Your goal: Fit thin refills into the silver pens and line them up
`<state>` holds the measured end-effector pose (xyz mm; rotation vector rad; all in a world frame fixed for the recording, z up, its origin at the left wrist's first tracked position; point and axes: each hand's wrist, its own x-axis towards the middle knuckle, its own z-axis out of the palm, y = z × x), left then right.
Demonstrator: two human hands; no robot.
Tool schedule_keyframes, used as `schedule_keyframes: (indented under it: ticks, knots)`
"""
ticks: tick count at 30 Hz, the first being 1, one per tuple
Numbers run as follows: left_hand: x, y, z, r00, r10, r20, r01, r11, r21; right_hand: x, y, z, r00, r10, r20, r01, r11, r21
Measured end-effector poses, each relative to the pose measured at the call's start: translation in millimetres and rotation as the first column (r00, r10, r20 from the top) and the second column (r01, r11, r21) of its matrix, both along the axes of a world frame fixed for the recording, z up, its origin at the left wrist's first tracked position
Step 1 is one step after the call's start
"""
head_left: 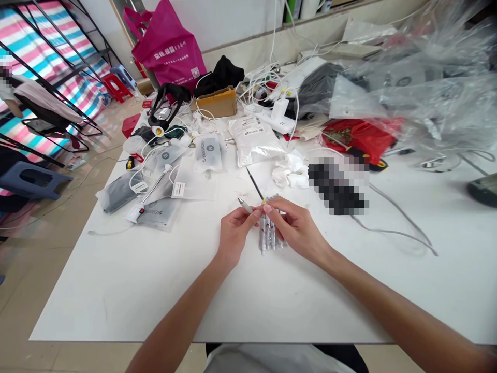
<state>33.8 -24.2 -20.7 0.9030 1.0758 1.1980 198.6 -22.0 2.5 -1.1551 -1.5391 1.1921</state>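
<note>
My left hand (234, 231) is closed on a grey pen piece (244, 205), whose pointed end sticks out up and to the left. Between the thumb and fingers of my right hand (298, 226) is a thin black pen refill (254, 183), its far end pointing up-left and a bit of yellow close to the fingertips. The two hands nearly meet. Beneath and between them, several clear and silver pens (267, 239) lie side by side on the white table (279, 295). My right fingers partly cover these pens.
Packaged pouches (157, 213) lie to the left. Farther back are a white plastic package (256, 140), crumpled tissue (290, 170), tangled cables and a cardboard box (215, 103). On the right are a grey cable (392, 231), a red bag (361, 135) and clear plastic bags (411, 103).
</note>
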Motion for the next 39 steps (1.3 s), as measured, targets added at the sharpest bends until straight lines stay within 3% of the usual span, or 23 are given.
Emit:
schedule_keyframes:
  ticks: [4,7,10,14,18,31,36,39]
  knots:
    - [-5,5,-0.8,0.998,0.015,0.062,-0.015,1.0,-0.002,2,5,-7.4,0.995,-0.071,0.066,0.06,0.985,0.161]
    - [-14,13,1.7,0.992,0.116,0.044,-0.118,0.992,0.054,10,14,-15.5,0.97,-0.115,0.213,0.037,0.939,0.341]
    - [-27,21,5.1,0.977,0.215,-0.009,-0.211,0.965,0.158,22,25,-22.4,0.896,-0.19,0.401,-0.038,0.868,0.494]
    - [-39,28,7.7,0.953,0.3,-0.042,-0.281,0.928,0.243,35,34,-27.0,0.771,-0.332,0.544,-0.084,0.793,0.603]
    - [-42,29,8.3,0.944,0.328,-0.044,-0.306,0.916,0.261,39,37,-28.3,0.721,-0.362,0.59,-0.123,0.772,0.624]
    - [-42,27,10.2,0.928,0.343,-0.145,-0.304,0.923,0.238,39,37,-32.7,0.709,-0.363,0.604,-0.137,0.77,0.624]
    - [-43,25,11.5,0.923,0.308,-0.23,-0.25,0.936,0.249,40,37,-33.7,0.68,-0.378,0.629,-0.148,0.769,0.622]
    - [-41,27,11.5,0.935,0.256,-0.247,-0.183,0.941,0.283,39,36,-32.9,0.712,-0.332,0.619,-0.14,0.797,0.588]
